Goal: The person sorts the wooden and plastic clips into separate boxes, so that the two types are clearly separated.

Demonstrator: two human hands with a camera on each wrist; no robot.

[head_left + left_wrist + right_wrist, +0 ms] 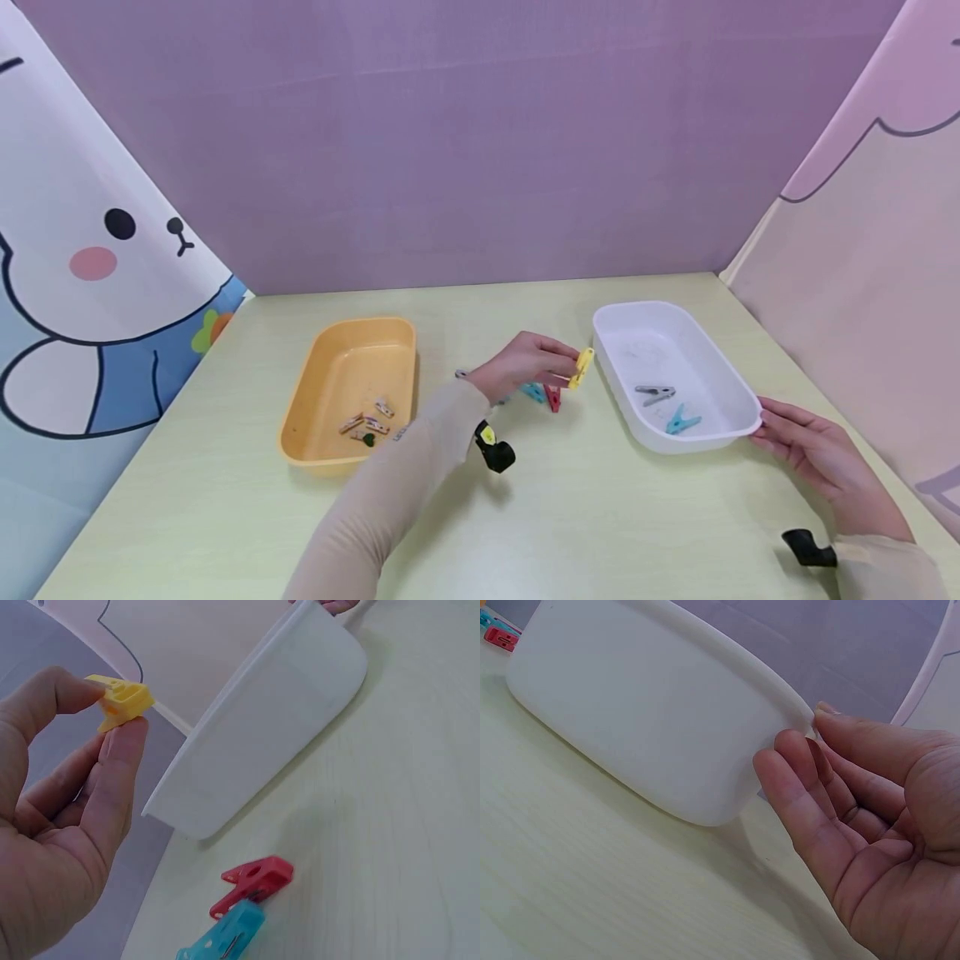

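Observation:
My left hand (528,365) pinches a yellow clothespin (581,368) between thumb and fingertips, held up just left of the white basin (637,346). In the left wrist view the yellow clothespin (126,701) shows clearly above the table. With my right hand (813,450) I hold the basin's near right corner; in the right wrist view the thumb is at the rim and the fingers lie against the outer wall. Inside that basin are a grey clothespin (658,394) and a light blue clothespin (682,420). Below my left hand lie a red clothespin (553,398) and a blue one (534,392), partly hidden.
An orange basin (352,367) stands on the left, holding several small wooden clothespins (384,407). Another grey clothespin end peeks out behind my left wrist. A purple backdrop (480,167) rises behind the table (570,533), with printed panels at both sides.

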